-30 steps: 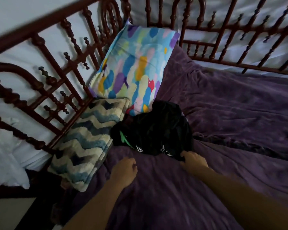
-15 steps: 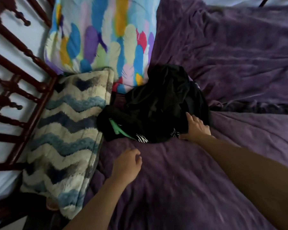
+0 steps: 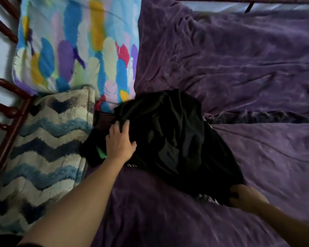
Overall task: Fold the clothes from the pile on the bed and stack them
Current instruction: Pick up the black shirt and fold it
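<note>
Head view: purple bed [image 3: 239, 68], feather-print pillow [image 3: 75, 47] and zigzag cushion [image 3: 43, 148] at left. Mid-bed sits the black clothes pile [image 3: 168, 136], touching the pillow's lower corner. On it the left hand [image 3: 120, 141] lies flat, fingers spread; the right hand [image 3: 246, 196] clamps its near edge.

Left hand [image 3: 120, 143], right hand [image 3: 246, 196] and both forearms are bare.
</note>
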Demonstrator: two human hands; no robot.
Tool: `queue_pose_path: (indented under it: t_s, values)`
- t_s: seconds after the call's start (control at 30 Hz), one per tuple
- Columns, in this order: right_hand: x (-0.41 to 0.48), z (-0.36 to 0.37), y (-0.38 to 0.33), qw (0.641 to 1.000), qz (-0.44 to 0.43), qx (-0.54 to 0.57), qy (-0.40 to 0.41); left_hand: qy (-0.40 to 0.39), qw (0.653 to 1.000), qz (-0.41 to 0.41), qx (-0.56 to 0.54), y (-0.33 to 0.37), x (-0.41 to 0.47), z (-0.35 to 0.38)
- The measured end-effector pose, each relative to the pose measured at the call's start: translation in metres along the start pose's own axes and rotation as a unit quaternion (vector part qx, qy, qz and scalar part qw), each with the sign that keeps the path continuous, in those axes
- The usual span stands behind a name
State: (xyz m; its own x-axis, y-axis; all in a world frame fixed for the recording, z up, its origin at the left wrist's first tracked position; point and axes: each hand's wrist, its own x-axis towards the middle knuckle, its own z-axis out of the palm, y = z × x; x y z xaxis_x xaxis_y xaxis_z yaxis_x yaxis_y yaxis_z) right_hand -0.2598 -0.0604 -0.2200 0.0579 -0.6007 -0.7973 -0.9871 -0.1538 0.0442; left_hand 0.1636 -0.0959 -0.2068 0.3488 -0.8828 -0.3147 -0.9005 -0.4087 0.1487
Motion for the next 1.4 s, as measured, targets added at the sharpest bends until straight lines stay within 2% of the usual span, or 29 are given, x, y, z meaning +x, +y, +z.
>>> queue_pose_path:
  t_s: [0.07, 0.1, 0.17, 0.2, 0.23, 0.3, 0.4, 0.47, 0.53, 0.6, 0.73, 0.83, 0.9, 0.93, 1.0, 1.07, 1.13, 1.2, 1.23, 1.27, 1.3, 1.37, 1.4]
  values:
    - [0.013, -0.025, -0.015, 0.990, -0.034, 0.039, 0.133, -0.047, 0.996, -0.080, -0.005, -0.007, 0.013, 0.010]
    - [0.024, -0.042, -0.031, 0.972, -0.069, 0.075, 0.212, -0.081, 0.990, -0.114, -0.004, -0.010, 0.016, 0.016]
    - [0.051, -0.079, -0.077, 0.921, -0.158, 0.132, 0.332, -0.120, 0.986, -0.114, 0.022, -0.012, 0.010, 0.026]
    - [0.064, -0.094, -0.105, 0.904, -0.198, 0.135, 0.354, -0.111, 0.989, -0.083, 0.047, -0.010, 0.001, 0.033]
    - [0.077, -0.108, -0.133, 0.900, -0.228, 0.123, 0.352, -0.091, 0.993, -0.044, 0.068, -0.006, -0.012, 0.041]
    - [0.095, -0.125, -0.184, 0.922, -0.246, 0.061, 0.294, -0.078, 0.995, 0.005, 0.068, 0.000, -0.050, 0.058]
    - [0.110, -0.118, -0.207, 0.956, -0.212, -0.036, 0.197, -0.137, 0.991, -0.004, 0.014, -0.004, -0.112, 0.080]
    - [0.107, -0.101, -0.183, 0.970, -0.185, -0.011, 0.159, -0.174, 0.985, -0.013, 0.000, -0.014, -0.149, 0.090]
    - [0.097, -0.075, -0.141, 0.973, -0.147, 0.048, 0.170, -0.180, 0.983, -0.037, -0.015, -0.020, -0.169, 0.096]
    - [0.075, -0.049, -0.092, 0.975, -0.094, 0.062, 0.189, -0.174, 0.982, -0.063, -0.037, -0.016, -0.170, 0.093]
    - [0.032, -0.001, -0.004, 0.993, 0.007, -0.017, 0.114, -0.066, 0.987, -0.084, -0.123, 0.009, -0.140, 0.071]
    - [0.013, 0.016, 0.022, 0.996, 0.038, -0.062, 0.046, 0.007, 0.977, -0.075, -0.199, 0.028, -0.107, 0.056]
    - [0.006, 0.011, 0.018, 0.997, 0.036, -0.053, 0.044, -0.012, 0.987, -0.013, -0.161, 0.039, -0.081, 0.052]
    - [0.006, 0.006, 0.014, 0.996, 0.020, -0.038, 0.082, -0.039, 0.992, 0.021, -0.120, 0.045, -0.069, 0.051]
    - [0.010, -0.004, -0.002, 0.974, -0.055, 0.025, 0.220, -0.093, 0.991, 0.076, -0.052, 0.058, -0.052, 0.055]
    - [0.015, -0.017, -0.036, 0.936, -0.133, 0.094, 0.312, -0.098, 0.989, 0.093, -0.058, 0.068, -0.044, 0.061]
    - [0.021, -0.029, -0.071, 0.944, -0.140, 0.135, 0.265, -0.062, 0.987, 0.079, -0.126, 0.073, -0.042, 0.065]
    - [0.029, -0.033, -0.097, 0.968, -0.119, 0.153, 0.160, -0.028, 0.977, 0.071, -0.197, 0.073, -0.043, 0.058]
    - [0.030, -0.035, -0.103, 0.966, -0.107, 0.201, 0.122, -0.010, 0.970, 0.070, -0.235, 0.072, -0.044, 0.049]
    - [0.029, -0.039, -0.106, 0.947, -0.092, 0.292, 0.095, 0.005, 0.960, 0.069, -0.270, 0.070, -0.044, 0.036]
    - [0.025, -0.047, -0.106, 0.909, -0.073, 0.403, 0.080, 0.014, 0.952, 0.065, -0.299, 0.069, -0.044, 0.019]
    - [0.012, -0.072, -0.099, 0.807, -0.045, 0.582, 0.086, 0.017, 0.938, 0.054, -0.341, 0.070, -0.046, -0.021]
    - [0.002, -0.091, -0.093, 0.762, -0.043, 0.639, 0.095, 0.023, 0.933, 0.060, -0.355, 0.073, -0.048, -0.043]
